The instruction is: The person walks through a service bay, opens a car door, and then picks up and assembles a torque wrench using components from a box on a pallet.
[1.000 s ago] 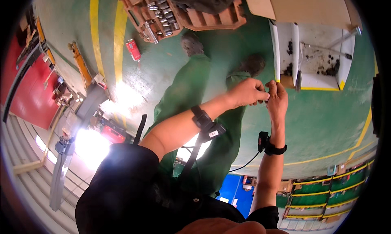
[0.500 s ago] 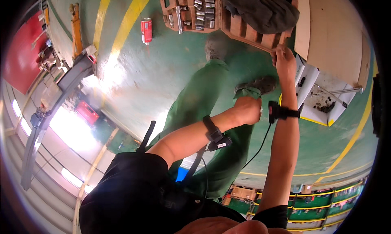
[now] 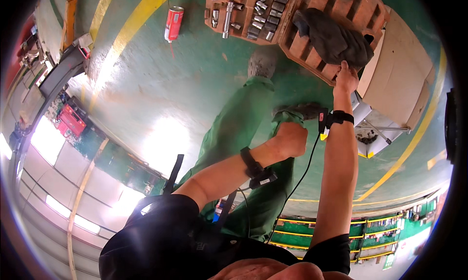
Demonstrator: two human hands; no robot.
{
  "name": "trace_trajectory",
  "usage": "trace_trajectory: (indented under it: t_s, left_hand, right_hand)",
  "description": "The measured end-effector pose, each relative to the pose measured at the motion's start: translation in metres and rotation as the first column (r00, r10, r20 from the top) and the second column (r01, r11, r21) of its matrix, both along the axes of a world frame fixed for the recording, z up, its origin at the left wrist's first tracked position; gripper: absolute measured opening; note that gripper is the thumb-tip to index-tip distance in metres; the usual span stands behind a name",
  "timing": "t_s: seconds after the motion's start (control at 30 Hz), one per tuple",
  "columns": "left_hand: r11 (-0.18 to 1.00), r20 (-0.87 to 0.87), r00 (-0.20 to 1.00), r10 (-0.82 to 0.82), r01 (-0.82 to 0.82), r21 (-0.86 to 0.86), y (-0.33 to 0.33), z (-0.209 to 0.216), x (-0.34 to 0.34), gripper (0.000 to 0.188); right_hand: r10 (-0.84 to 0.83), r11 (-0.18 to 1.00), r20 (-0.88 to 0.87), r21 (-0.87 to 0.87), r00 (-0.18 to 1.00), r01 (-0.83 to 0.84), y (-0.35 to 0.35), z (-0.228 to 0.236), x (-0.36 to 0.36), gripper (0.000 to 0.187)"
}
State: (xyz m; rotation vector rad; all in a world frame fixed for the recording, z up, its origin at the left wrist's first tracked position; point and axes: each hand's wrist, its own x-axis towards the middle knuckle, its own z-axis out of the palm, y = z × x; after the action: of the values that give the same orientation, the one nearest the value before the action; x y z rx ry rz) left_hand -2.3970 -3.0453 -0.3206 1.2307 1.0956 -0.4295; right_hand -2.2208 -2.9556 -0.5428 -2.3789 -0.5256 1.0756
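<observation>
My right hand reaches to the near edge of an open orange-brown tool case. Its fingers are closed at the lower edge of a crumpled dark grey cloth, which lies over the moulded slots of the case's right half. In the left half sit several metal sockets and a socket extension bar. My left hand is curled closed in front of my right shin; its fingers face away, so anything inside is hidden. A black strap with a small device circles each forearm.
A red can stands on the green floor left of the case. To the right, a cardboard flap adjoins a white box holding a metal bar and dark debris. My shoe is just below the case. Yellow lines cross the floor.
My right hand has shifted from the case's rim up to the cloth's edge. The view has turned a little, so the case and can appear displaced. My left hand stays curled.
</observation>
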Motion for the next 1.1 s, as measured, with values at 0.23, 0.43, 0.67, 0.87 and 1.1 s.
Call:
trace_trajectory:
  t_s: [0.23,0.43,0.67,0.87,1.1]
  left_hand:
    - [0.998,-0.063,0.996,-0.058,0.057,-0.007,0.003,-0.001,0.005,0.027]
    - [0.945,0.076,0.964,0.255,-0.265,0.192,-0.039,-0.019,-0.002,0.031]
    - [0.974,-0.127,0.991,0.046,-0.016,0.227,-0.028,-0.001,0.017,0.021]
    - [0.987,-0.053,0.996,-0.077,0.083,0.135,-0.049,-0.001,0.042,0.03]
    - [0.99,-0.11,0.986,-0.128,0.133,0.043,-0.06,0.004,0.066,0.035]
  right_hand:
    - [0.571,0.807,-0.076,0.233,0.817,-0.542,0.046,0.161,-0.122,0.018]
    - [0.752,0.659,-0.231,0.253,0.617,-0.709,0.041,0.196,-0.164,0.019]
    - [0.738,0.669,-0.322,0.232,0.594,-0.706,0.02,0.177,-0.124,0.022]
    - [0.612,0.785,-0.323,0.138,0.722,-0.604,-0.056,0.154,-0.021,0.021]
    - [0.242,0.961,-0.291,-0.06,0.926,-0.27,-0.159,0.139,0.136,0.021]
